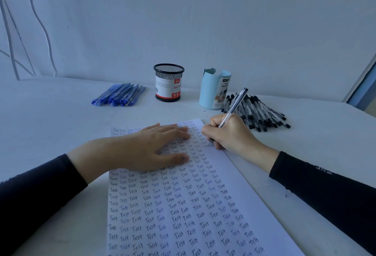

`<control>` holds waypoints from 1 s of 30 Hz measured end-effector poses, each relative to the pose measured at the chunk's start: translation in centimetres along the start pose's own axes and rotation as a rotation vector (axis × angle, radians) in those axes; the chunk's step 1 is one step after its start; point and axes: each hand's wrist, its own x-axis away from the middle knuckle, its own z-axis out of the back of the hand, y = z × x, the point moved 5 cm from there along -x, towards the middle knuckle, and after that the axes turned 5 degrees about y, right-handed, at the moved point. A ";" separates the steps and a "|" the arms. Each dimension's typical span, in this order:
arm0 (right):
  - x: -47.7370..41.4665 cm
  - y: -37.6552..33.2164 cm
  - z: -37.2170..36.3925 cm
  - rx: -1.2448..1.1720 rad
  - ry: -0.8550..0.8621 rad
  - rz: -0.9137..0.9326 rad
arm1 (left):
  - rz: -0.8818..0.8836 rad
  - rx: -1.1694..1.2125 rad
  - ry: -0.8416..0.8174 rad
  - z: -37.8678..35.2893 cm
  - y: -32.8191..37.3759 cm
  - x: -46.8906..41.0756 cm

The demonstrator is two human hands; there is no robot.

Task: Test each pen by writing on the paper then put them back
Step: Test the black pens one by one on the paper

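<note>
White table (61, 125), pale wall behind | your left hand (146, 148) lies flat, fingers straight, pinning the paper (244, 184) | your right hand (227, 133) grips a clear pen (234, 107), tip at the sheet's right edge | risk: your stroke may run off onto the table, or your palm may smear fresh ink.

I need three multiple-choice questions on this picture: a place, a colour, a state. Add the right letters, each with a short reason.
1. Where do the blue pens lie?
A. left of the black mesh cup
B. inside it
C. right of it

2. What colour are the caps of the pens piled on the right?
A. red
B. black
C. green

3. The left hand is:
A. flat on the paper
B. curled round a pen
C. lifted in the air

1 A: the pile shows to its left.
2 B: every cap looks black.
3 A: its fingers lie straight over the writing.
</note>
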 end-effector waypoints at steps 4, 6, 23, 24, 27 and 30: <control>0.0 0.2 0.2 -0.028 0.022 -0.014 | -0.001 0.006 0.004 0.0 -0.1 0.0; 0.1 0.0 0.2 -0.010 0.022 -0.012 | 0.001 0.004 0.005 0.0 -0.1 0.0; -0.4 -0.2 1.5 -0.165 0.022 -0.062 | 0.001 0.010 0.009 -0.2 -0.3 0.1; -0.6 -0.1 1.7 -0.181 0.023 -0.076 | 0.002 0.011 0.008 -0.2 -0.4 0.0; -1.1 0.2 2.2 -0.308 0.029 -0.104 | 0.003 0.007 -0.003 -0.1 -0.2 0.0; -1.5 0.0 2.4 -0.473 -0.010 -0.063 | -0.010 0.004 0.008 -0.1 -0.2 0.0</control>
